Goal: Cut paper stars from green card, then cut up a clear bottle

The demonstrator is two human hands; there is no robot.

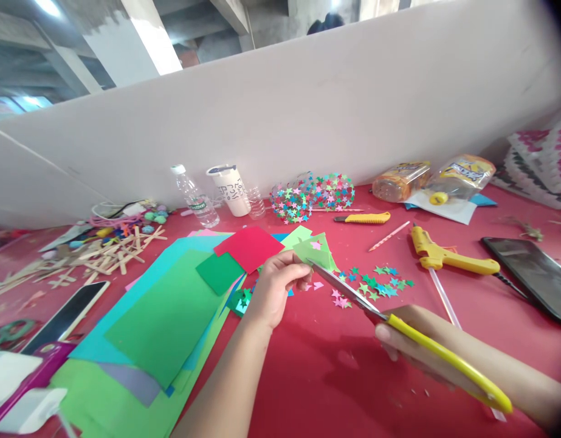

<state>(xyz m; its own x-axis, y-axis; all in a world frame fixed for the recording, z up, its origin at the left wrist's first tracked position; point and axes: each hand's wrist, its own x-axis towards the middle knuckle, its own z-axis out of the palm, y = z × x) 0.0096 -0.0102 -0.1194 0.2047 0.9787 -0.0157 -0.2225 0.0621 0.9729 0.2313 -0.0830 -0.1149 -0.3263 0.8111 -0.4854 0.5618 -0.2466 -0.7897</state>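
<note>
My right hand grips yellow-handled scissors, blades pointing up and left. The blades look nearly shut, and their tip lies close by the fingertips of my left hand. The fingers of that hand are pinched together; whatever is between them is too small or hidden to name. Light green paper with a pink star on it lies just behind the scissor tip. Small paper stars in green, blue and pink are scattered to the right. Red paper and a dark green square are left of my left hand.
Stacked colored sheets cover the left side. Wooden sticks, a phone, a water bottle, a cup and star-covered rings stand around. Rightward are a utility knife, a glue gun and another phone.
</note>
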